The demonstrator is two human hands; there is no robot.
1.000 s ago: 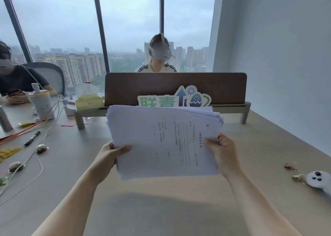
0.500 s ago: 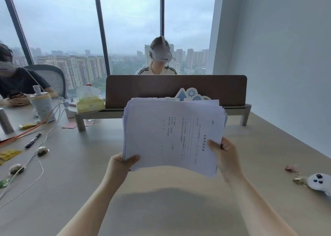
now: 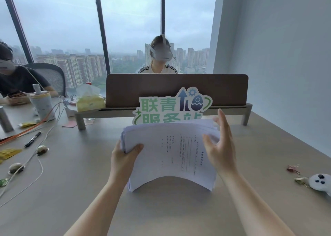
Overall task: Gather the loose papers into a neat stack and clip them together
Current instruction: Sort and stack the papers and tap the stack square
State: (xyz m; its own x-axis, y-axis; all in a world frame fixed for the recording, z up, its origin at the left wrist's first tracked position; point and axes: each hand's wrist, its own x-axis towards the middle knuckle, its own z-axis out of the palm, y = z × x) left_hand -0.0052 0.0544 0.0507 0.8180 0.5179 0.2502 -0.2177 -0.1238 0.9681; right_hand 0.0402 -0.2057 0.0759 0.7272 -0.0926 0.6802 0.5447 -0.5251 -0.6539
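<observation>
A thick stack of white printed papers (image 3: 168,155) stands on its lower edge on the desk in front of me, bowed upward in the middle. My left hand (image 3: 123,157) grips the stack's left edge, thumb on the front sheet. My right hand (image 3: 221,146) is open at the stack's right edge, fingers spread and pointing up, palm against the paper side. Two binder clips lie on the desk at the far right, a pink one (image 3: 292,168) and a gold one (image 3: 301,180).
A green and white sign (image 3: 172,107) stands behind the papers against a brown desk divider (image 3: 223,89). A white controller (image 3: 320,182) lies at the right edge. On the left are cables, a black pen (image 3: 33,139), a tissue pack (image 3: 89,100) and a bottle. Two people sit across.
The stack came down from the air and now rests on the desk on its lower edge. My right hand let go of the right edge and opened beside it.
</observation>
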